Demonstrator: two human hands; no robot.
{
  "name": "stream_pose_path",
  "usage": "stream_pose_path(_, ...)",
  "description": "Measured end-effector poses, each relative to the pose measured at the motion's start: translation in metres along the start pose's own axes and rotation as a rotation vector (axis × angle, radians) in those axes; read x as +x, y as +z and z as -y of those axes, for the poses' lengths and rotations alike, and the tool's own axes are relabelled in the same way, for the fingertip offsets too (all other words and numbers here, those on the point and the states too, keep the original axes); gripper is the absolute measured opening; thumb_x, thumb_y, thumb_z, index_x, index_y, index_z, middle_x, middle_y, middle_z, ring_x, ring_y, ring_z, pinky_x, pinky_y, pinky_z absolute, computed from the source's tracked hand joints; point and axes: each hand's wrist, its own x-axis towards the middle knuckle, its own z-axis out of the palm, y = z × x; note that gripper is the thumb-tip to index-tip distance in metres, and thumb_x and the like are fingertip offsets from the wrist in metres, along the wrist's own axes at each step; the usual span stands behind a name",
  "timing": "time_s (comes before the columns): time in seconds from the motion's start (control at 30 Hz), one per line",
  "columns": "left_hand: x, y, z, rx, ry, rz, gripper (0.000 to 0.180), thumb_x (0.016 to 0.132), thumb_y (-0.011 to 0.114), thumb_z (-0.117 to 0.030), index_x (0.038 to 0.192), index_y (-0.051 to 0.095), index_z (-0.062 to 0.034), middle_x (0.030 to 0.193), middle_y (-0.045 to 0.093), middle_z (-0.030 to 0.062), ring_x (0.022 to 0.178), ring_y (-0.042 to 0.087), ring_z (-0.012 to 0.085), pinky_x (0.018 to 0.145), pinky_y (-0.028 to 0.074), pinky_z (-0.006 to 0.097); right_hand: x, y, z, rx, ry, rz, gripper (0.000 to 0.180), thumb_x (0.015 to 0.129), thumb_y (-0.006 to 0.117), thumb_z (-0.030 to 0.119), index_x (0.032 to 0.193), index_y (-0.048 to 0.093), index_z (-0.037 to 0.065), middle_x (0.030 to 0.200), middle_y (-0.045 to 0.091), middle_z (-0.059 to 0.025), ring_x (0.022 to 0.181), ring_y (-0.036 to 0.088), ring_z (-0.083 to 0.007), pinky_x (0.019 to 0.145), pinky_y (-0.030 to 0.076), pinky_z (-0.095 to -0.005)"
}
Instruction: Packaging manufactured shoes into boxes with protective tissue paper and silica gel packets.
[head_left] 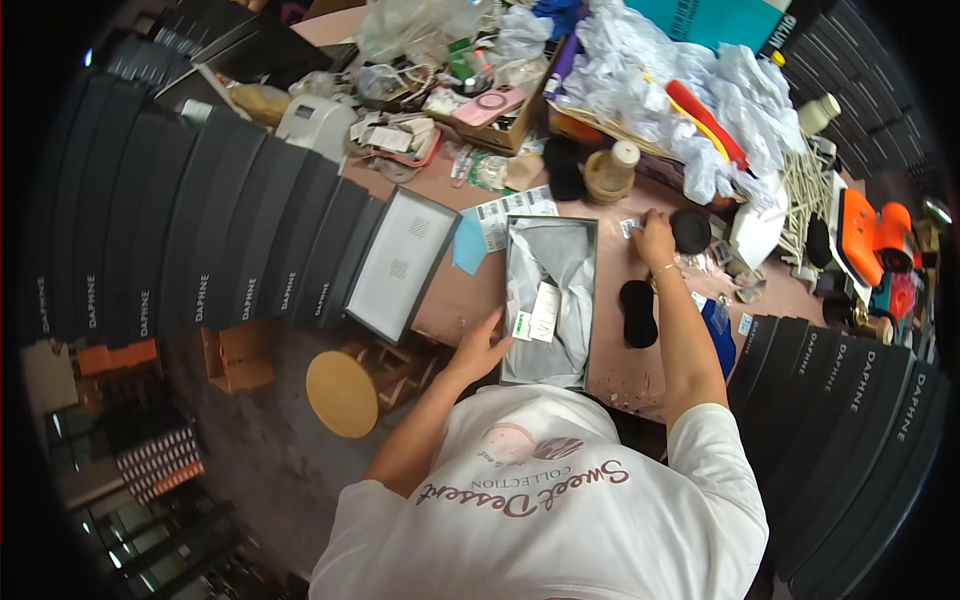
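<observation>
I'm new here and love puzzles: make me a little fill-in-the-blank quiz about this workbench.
1. The left hand is at the open box's ____ edge.
2. The right hand is ____ from the person's white shirt than the left.
3. Crumpled paper lies ____ the box.
4. The stool's seat is ____ in shape.

Missing words: left; farther; inside; round.

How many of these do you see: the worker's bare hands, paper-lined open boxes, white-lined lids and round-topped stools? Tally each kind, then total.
Hands: 2, left hand and right hand
Paper-lined box: 1
Lid: 1
Stool: 1
Total: 5
</observation>
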Motion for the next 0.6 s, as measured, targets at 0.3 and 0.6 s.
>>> stream_pose_path(0.3,0.021,-0.097,0.093,0.529,-0.114,-0.342,0.037,0.083,0.062,-0.016,0.115,0.053,0.0023,0.105,0.057,0.0255,0.099,0.054,0.0423,0.086,0.045,0.047,-0.011,-0.009,0.002,0.077,0.04,-0.034,0.019,0.08,0.061,0.016,0.091,0.061,0.0,0.087,0.064,-0.026,0.084,0.062,-0.0424,0.075,0.049,-0.0483)
stream_pose_path(0.6,-0.058,-0.141,0.013,-0.294,0.099,-0.264,0.019,0.094,0.051,-0.009,0.107,0.058,0.0029,0.099,0.065,0.0102,0.088,0.063,0.0174,0.075,0.049,0.029,-0.153,-0.055,0.118,0.627,0.003,0.228,0.032,0.089,0.06,0.019,0.11,0.059,-0.004,0.082,0.064,-0.0121,0.072,0.058,-0.0139,0.067,0.047,-0.0268)
